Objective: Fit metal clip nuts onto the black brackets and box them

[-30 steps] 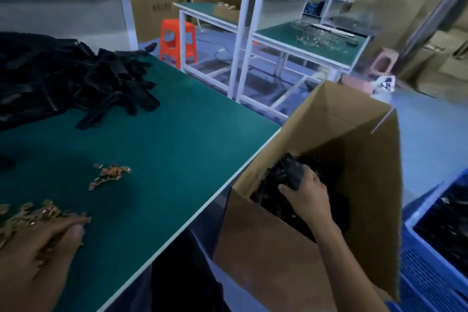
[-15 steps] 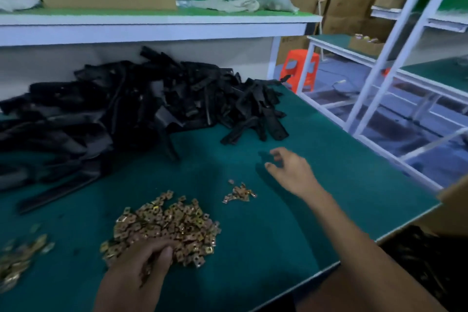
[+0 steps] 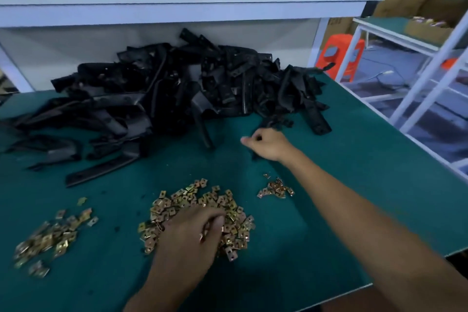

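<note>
Working over the tabletop [image 3: 379, 147], with brackets [image 3: 177, 88] heaped at the back and nuts [image 3: 202, 200] piled in front. Digging the left hand [image 3: 187, 238] into the nuts, fingers curled, seemingly pinching some. Reaching the right hand [image 3: 268, 144] to the heap's edge, fingers bent; not being able to tell if gripping anything. Risking pulling tangled brackets along, or scattering nuts.
</note>
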